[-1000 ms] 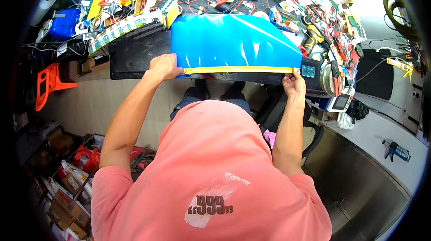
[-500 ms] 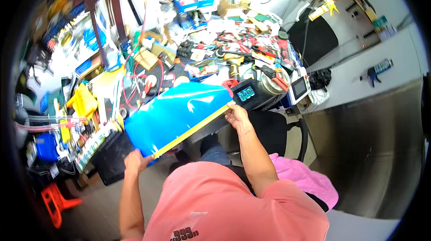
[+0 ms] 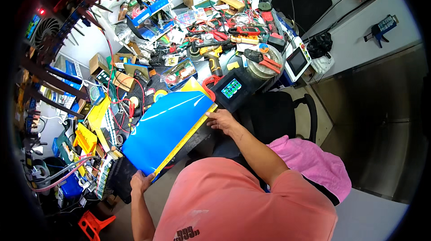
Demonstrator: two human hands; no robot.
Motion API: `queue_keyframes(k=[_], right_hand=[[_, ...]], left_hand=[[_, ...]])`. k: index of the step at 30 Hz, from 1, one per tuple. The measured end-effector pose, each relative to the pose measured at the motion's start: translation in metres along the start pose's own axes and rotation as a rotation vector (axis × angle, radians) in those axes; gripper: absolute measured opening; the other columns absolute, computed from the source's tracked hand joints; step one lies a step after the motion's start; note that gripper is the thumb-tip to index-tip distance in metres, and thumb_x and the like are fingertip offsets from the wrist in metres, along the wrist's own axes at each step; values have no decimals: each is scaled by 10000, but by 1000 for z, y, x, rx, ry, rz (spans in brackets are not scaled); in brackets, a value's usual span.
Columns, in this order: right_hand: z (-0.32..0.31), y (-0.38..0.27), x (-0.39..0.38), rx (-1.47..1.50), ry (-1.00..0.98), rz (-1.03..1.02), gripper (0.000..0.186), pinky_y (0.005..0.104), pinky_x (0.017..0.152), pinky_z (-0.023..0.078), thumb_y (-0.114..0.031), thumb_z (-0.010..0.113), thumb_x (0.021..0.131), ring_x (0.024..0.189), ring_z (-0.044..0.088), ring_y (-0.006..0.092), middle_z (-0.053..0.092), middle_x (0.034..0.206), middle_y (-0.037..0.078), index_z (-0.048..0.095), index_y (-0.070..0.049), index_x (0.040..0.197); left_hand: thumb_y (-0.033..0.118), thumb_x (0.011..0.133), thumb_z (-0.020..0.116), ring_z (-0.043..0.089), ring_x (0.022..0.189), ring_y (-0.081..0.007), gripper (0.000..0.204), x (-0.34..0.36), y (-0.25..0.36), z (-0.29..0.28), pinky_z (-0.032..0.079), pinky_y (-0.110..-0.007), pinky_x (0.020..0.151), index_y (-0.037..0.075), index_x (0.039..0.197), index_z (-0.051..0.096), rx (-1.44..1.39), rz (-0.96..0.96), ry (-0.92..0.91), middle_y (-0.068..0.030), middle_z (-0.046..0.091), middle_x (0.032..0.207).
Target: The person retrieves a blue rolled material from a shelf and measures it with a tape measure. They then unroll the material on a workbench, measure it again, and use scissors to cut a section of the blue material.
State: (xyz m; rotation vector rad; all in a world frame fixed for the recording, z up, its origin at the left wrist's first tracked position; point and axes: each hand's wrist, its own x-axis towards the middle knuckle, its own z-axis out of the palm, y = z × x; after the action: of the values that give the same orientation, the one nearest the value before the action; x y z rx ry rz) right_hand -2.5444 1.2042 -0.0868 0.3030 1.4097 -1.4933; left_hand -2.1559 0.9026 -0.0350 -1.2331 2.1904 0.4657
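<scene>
left hand (image 3: 141, 181) clamped on yellow tape (image 3: 183, 141); right hand (image 3: 223, 122) at its other end, can't tell if pinching; weak hold there could skew tape off blue sheet (image 3: 167, 122)

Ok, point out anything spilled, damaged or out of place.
Nothing looks plainly spilled or damaged. Only the clutter stands out: beyond the blue sheet, a red cable lies loosely coiled and a drill sits among jumbled tools.
</scene>
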Motion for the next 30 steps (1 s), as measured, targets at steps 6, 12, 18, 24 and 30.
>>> queue_keyframes(k=[6, 12, 18, 24, 30], right_hand=[[-7, -4, -4, -114, -104, 60, 388, 320, 769, 542, -389, 776, 981, 869, 723, 165, 759, 1054, 100, 688, -38, 1121], [-17, -21, -5, -214, -156, 69, 449, 323, 779, 546, -435, 770, 976, 895, 732, 187, 768, 1065, 119, 696, -17, 1122], [-39, -44, -10, -368, -215, 27, 434, 313, 737, 537, -399, 785, 961, 875, 730, 191, 766, 1032, 107, 729, -4, 1132], [-69, -68, -21, -497, -138, -49, 351, 279, 593, 504, -278, 817, 943, 738, 692, 145, 754, 888, 102, 757, 47, 1062], [-100, -103, -20, -546, -41, -169, 294, 330, 666, 565, -260, 766, 937, 709, 718, 168, 767, 832, 88, 784, 28, 989]], left_hand=[[551, 773, 867, 739, 897, -403, 604, -1, 9, -3, 562, -488, 795, -13, 908, 697, 13, -36, -1, -241, 757, 936], [559, 768, 873, 737, 880, -388, 611, 0, 12, -6, 555, -480, 779, -9, 902, 694, -17, -36, -13, -234, 755, 922], [571, 760, 884, 739, 884, -375, 620, 4, 8, -4, 557, -466, 778, -8, 890, 704, -43, -62, -38, -230, 757, 923], [563, 750, 893, 742, 893, -366, 610, 3, 17, -9, 563, -463, 789, 1, 901, 711, 1, -81, -44, -219, 763, 942], [556, 751, 896, 739, 897, -362, 611, 3, 21, -12, 561, -462, 794, -1, 918, 711, 12, -103, -65, -218, 761, 951]])
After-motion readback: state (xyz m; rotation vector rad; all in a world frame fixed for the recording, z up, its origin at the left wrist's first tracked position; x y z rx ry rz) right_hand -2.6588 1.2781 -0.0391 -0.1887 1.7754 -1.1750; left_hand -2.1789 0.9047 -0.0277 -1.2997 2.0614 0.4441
